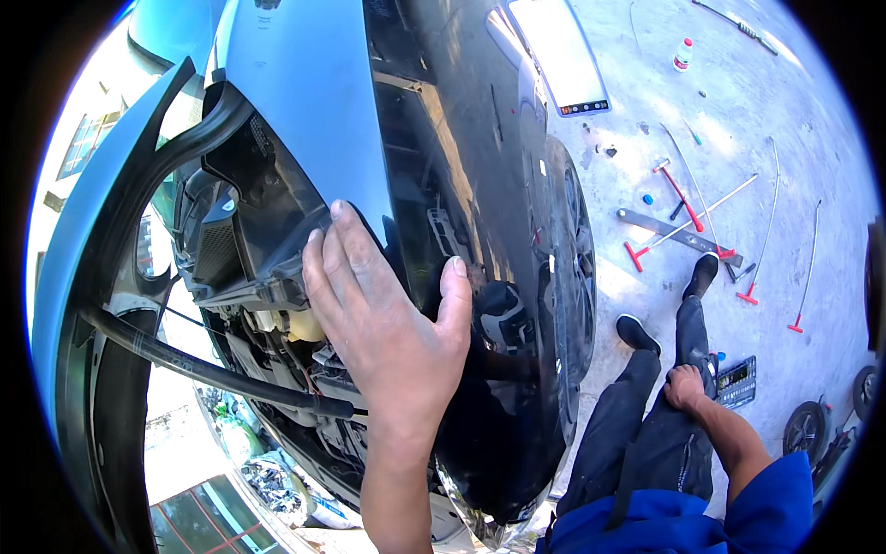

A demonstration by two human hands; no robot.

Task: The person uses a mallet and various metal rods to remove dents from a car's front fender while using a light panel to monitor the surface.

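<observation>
My left hand (392, 323) lies spread over the top edge of a car's glossy dark body side (443, 185), next to the open engine bay (240, 249). Its fingertips reach the bay's border and the tip of a pale blue, shiny panel (305, 102); the thumb stands apart on the dark side. Nothing shows in that hand. Lower right, my right hand (685, 388) rests on my dark trouser leg (694, 346) with its fingers curled. Whether those fingers hold anything is hidden. A black support strut (212, 374) crosses the bay beside my left wrist.
The raised hood (69, 305) stands at the left. On the concrete floor lie several red-handled rods, a red hammer (681, 194), a flat metal bar (678, 237) and a white bottle (683, 54). A lit panel (558, 55) stands beyond the wheel; an opened tool case (738, 383) is near my leg.
</observation>
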